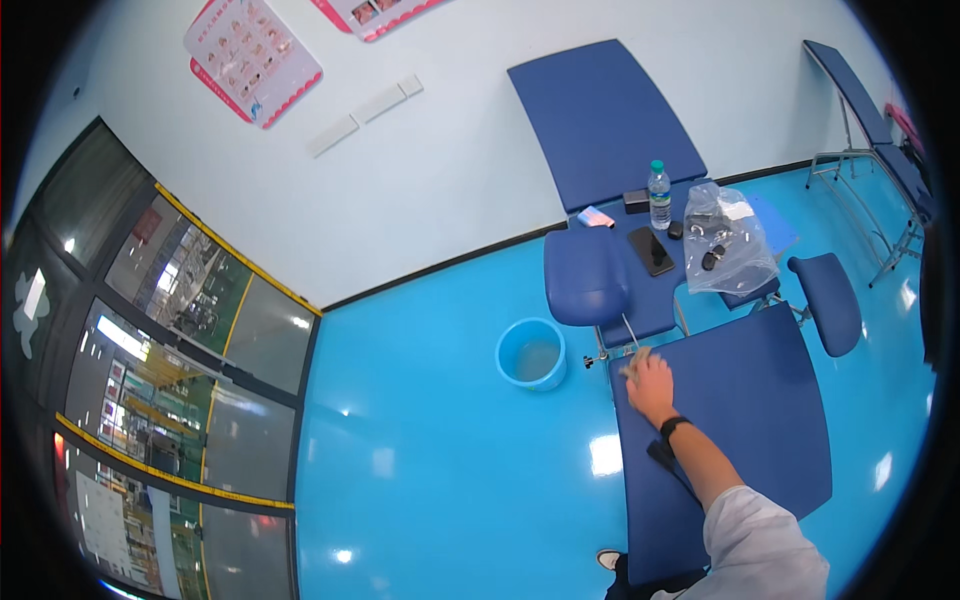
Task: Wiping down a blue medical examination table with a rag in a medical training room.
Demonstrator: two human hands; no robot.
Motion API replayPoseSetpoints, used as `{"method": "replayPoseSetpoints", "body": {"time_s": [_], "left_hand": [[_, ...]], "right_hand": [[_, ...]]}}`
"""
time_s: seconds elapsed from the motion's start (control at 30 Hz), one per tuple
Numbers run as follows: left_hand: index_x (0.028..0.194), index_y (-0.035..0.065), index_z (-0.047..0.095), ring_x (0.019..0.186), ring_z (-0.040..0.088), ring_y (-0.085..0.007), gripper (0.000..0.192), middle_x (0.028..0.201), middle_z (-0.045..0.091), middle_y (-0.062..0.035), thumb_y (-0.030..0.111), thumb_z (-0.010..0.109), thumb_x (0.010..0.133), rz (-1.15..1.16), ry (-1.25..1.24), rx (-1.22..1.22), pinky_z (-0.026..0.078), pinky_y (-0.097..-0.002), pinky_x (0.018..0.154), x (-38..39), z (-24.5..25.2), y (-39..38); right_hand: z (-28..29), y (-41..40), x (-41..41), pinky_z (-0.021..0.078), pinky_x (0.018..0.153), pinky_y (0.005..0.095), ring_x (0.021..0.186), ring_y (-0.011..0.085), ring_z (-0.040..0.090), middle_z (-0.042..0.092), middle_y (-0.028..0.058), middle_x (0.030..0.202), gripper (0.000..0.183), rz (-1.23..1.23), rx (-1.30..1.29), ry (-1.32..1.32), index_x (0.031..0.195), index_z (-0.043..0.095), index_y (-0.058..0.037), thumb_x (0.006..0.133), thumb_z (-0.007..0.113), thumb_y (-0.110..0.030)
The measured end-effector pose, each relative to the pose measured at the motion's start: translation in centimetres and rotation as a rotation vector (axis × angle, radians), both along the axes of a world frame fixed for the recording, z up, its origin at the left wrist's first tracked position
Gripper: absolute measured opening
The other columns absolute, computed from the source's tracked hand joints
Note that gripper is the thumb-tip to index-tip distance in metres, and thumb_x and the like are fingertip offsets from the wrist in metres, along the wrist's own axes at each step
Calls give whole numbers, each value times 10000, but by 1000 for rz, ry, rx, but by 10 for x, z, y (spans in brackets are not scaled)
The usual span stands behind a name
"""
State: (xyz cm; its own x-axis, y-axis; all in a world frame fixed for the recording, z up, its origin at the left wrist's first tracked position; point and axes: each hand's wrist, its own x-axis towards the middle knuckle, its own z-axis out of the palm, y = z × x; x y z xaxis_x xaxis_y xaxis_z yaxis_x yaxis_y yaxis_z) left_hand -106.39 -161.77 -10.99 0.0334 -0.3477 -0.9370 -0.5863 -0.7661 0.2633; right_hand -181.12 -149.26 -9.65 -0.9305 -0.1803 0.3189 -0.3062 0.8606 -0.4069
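Observation:
My right hand point(651, 382) is closed over a crumpled beige cloth point(636, 363) at the upper left corner of a blue padded bed section point(742, 420). A black band sits on that wrist. Just beyond the cloth, a thin metal rod point(630, 330) slants up to a blue padded rest point(586, 276). A black clamp knob point(589, 362) stands out from the frame to the left. Under my forearm a black object point(660, 454) with a cord lies on the padding; what it is, I cannot tell. My left hand is out of view.
A light blue bucket point(531, 354) holding some liquid stands on the blue floor. On the far bed section are a phone point(652, 251), a water bottle point(659, 196), a dark box point(636, 201) and a clear plastic bag point(731, 247). A curved pad point(829, 304) juts out right.

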Motion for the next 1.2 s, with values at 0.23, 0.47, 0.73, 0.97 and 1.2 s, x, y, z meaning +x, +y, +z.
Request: {"method": "replayPoseSetpoints", "body": {"time_s": [0.23, 0.47, 0.73, 0.97, 1.2], "left_hand": [[1378, 83, 535, 1177, 609, -287, 550, 1364, 624, -161, 493, 463, 1020, 99, 267, 69, 480, -433, 988, -21, -48, 12], [1464, 102, 466, 1321, 552, -327, 642, 1488, 544, -148, 559, 428, 1014, -104, 387, -96, 398, -592, 1075, -86, -37, -44], [1444, -16, 441, 1269, 586, -355, 588, 1372, 589, -263, 413, 456, 1042, -137, 323, -140, 508, -466, 1025, -86, -35, -44], [1389, 61, 492, 1212, 601, -311, 593, 1372, 618, -189, 508, 479, 999, -42, 65, 10, 489, -445, 1020, -22, -13, 7], [1411, 81, 489, 1177, 618, -288, 524, 1301, 647, -165, 442, 478, 1031, 44, -16, -1, 497, -466, 997, 3, 2, 19]], "right_hand": [[17, 73, 191, 443, 779, 484, 937, 365, 552, 583, 193, 1027, 382, 402, 144, -136, 1042, 644, -42, 768, 704, -301], [29, 164, 347, 415, 749, 430, 894, 289, 554, 589, 73, 965, 327, 1029, 286, -203, 986, 651, -124, 804, 699, -392], [35, 160, 339, 396, 815, 391, 941, 236, 553, 603, 13, 1001, 342, 969, 384, -165, 1047, 687, -196, 858, 693, -481], [21, 113, 246, 404, 760, 446, 886, 292, 546, 585, 74, 935, 323, 806, 162, -74, 920, 662, -137, 753, 718, -407], [-2, -14, 69, 418, 788, 486, 947, 352, 548, 589, 149, 1002, 342, 341, 29, 70, 975, 655, -79, 729, 722, -307]]}}
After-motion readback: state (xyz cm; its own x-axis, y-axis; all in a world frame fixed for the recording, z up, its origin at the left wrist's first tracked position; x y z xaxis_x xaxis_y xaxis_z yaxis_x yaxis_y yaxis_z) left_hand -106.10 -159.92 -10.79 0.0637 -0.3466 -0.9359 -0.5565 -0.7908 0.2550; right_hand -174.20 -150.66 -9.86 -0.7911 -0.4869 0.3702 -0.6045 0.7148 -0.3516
